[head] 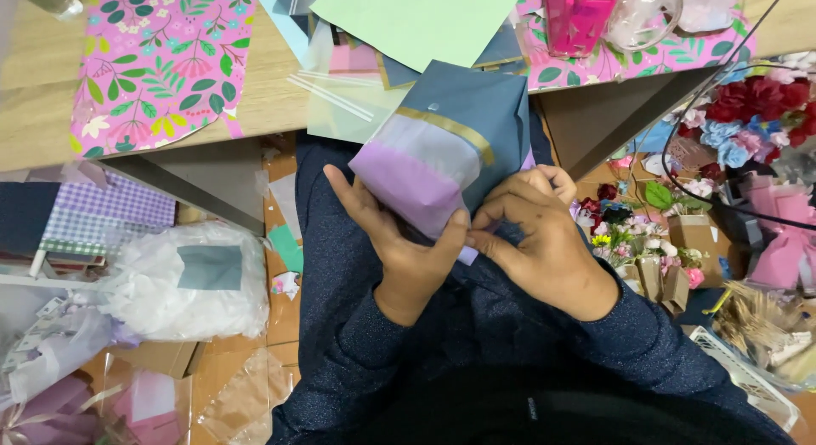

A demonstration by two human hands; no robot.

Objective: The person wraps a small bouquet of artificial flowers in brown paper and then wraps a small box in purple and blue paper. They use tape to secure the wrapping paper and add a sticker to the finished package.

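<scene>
The person holds a folded paper wrap point(446, 147) over the lap, just below the edge of the wooden desk point(34, 113). The wrap is slate blue at its far end, crossed by a thin gold band, then a pale translucent layer, and lilac at the near end.

The left hand point(399, 241) cups the lilac end from below and from the left. Its fingers point(353, 198) lie spread along the wrap's side, and the thumb presses up against the lower corner. The right hand point(540, 241) comes in from the right, its fingers point(518, 203) curled tight and pinched on the same lower corner, where a small lilac flap sticks out. The two thumbs nearly meet there. Both hands are closed on the wrap.

On the desk above lie a pink floral sheet point(157, 62), a pale green sheet point(416, 20), clear plastic sleeves point(340, 96) and a pink tape dispenser point(578, 16). To the left, on the floor, sits a bundle of white tissue point(161, 283). To the right stand small bunches of artificial flowers point(748, 113) and little brown boxes point(693, 232).
</scene>
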